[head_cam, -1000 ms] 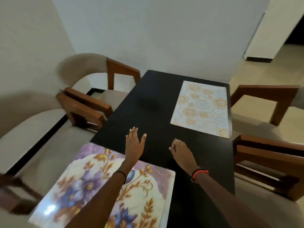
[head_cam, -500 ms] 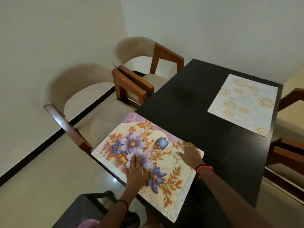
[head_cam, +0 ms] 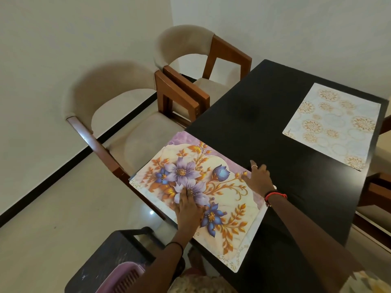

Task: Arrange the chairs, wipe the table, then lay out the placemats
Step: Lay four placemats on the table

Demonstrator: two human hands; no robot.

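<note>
**Floral placemat hangs off the table edge, both hands flat on it**

Nearest the camera, a black stool (head_cam: 118, 254) with a pink basket (head_cam: 124, 275) on it stands by the table corner, out of the way of the work. Just beyond, the left hand (head_cam: 188, 208) lies palm down with straight fingers on the floral placemat (head_cam: 228, 210), gripping nothing. A flat press like this looks meant to slide the sheet rather than lift it. The right hand (head_cam: 259, 179) is likewise spread, its fingertips touching the mat's far edge, probably to steer that side.

The mat sits skewed, and its left part overhangs the edge of the black table (head_cam: 254, 115), above the seat of the near chair (head_cam: 135, 132), so it seems not yet in its final place. The far chair (head_cam: 203, 49) stands just beside the near one, both drawn up to the table. Across the top, well apart, a pale medallion placemat (head_cam: 332, 125) already lies square to the opposite edge.
</note>
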